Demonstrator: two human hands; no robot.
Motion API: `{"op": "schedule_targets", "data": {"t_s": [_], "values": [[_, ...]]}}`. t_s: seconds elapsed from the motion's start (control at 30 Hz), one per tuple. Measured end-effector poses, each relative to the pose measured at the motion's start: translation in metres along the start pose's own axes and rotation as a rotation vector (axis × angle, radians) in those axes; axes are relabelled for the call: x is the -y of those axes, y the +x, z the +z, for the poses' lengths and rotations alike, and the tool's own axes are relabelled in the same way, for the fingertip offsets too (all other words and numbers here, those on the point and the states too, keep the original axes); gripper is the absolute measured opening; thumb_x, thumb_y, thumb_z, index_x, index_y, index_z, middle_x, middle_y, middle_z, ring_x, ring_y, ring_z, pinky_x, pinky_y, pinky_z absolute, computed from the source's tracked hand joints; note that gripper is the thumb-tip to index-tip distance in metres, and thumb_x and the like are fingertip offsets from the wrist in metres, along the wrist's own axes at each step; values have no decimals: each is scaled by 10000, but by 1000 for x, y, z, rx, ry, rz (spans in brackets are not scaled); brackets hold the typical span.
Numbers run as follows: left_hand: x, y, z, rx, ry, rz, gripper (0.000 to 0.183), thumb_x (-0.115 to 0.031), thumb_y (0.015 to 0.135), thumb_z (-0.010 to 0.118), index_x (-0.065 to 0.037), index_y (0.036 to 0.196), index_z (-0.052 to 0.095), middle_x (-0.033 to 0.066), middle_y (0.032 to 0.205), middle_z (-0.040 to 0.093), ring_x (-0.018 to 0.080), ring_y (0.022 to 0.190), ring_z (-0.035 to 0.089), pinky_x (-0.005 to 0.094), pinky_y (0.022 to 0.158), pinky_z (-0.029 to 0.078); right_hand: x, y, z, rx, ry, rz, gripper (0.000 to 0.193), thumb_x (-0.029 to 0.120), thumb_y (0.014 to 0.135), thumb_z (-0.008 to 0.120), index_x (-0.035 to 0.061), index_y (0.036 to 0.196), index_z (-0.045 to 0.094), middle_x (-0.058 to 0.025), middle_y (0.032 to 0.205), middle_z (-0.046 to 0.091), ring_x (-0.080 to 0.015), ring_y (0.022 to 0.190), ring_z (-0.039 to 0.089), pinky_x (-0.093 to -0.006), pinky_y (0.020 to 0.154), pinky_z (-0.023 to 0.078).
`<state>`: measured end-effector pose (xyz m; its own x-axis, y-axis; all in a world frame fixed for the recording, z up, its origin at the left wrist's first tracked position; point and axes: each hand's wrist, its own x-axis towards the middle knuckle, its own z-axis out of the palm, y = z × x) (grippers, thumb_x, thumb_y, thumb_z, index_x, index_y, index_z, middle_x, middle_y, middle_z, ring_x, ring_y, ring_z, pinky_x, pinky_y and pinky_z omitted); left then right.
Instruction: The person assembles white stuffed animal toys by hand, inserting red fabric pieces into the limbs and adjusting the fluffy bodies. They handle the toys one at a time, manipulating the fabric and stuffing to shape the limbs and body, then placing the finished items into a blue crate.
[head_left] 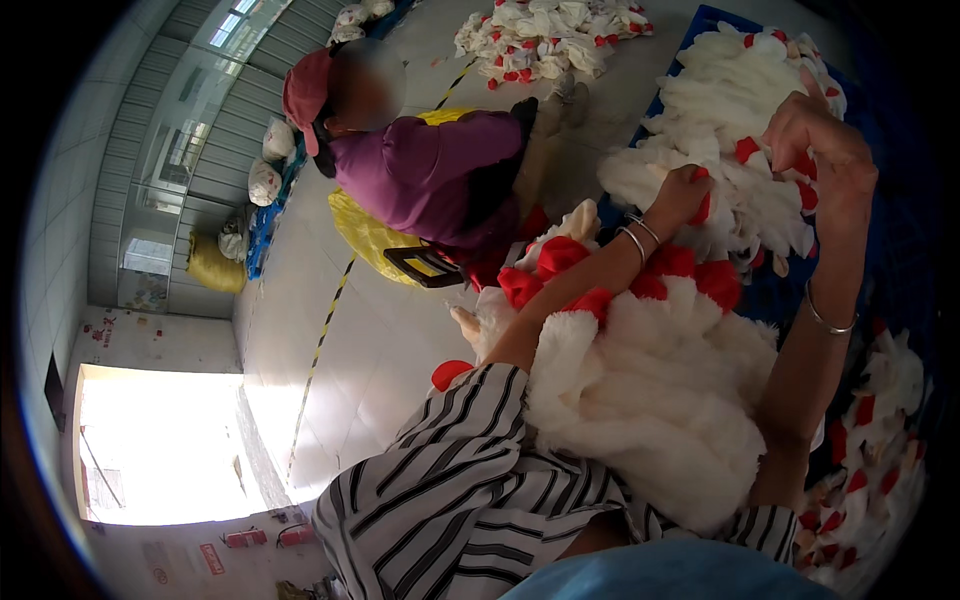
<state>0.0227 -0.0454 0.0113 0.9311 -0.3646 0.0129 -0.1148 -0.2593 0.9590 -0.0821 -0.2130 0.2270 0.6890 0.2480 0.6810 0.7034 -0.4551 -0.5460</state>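
The left hand (680, 200) has its fingers closed on a bright red fabric end (703, 205), which lies over the near part of a heap of long, fluffy white pieces with red ends (725, 100); the curled fingers cover part of it, and what it joins is hard to make out. The right hand (828, 150) is raised just beside, fingers bent; red shows by its palm, but whether it grips anything cannot be told. The heap hides most of a blue surface (703, 17), its right side lost in shadow. More white plush pieces with red ends (650, 390) cover the lap, partly behind the left forearm. At lower right, another red-and-white pile (880, 440) is cut by the dark rim. A seated co-worker in purple (415, 170) has a blurred face and hands that cannot be made out.
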Motion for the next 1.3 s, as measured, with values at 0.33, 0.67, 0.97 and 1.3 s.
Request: {"op": "schedule_targets", "data": {"t_s": [0.33,0.67,0.97,1.3], "values": [[5,4,15,38,-1,37,369,-270,838,608,83,943,622,237,774,653,282,693,640,377,681,497,48,12,31,-257,-342,-314,904,778,788,434,35,1303,463,-234,1352,403,-392,1292,367,-541,1125,211],[6,-9,-8,53,-30,-21,392,-280,818,620,87,957,630,206,770,654,239,689,623,349,670,495,62,1,55,-142,-338,-165,1071,764,733,605,51,1475,306,-267,1510,222,-428,1406,220,-555,1125,169],[16,-16,-11,144,-24,-9,389,-271,825,628,83,985,634,169,796,659,208,699,615,332,670,495,53,1,42,491,-217,254,869,780,807,453,34,1223,613,-176,1257,588,-342,1232,512,-539,1123,228],[-6,-18,0,137,-358,-35,387,-262,833,636,78,1017,639,126,825,665,172,710,606,313,669,494,94,-9,37,-15,-258,-265,711,609,882,468,14,1256,574,-155,1261,589,-279,1227,525,-444,1080,294]]}}
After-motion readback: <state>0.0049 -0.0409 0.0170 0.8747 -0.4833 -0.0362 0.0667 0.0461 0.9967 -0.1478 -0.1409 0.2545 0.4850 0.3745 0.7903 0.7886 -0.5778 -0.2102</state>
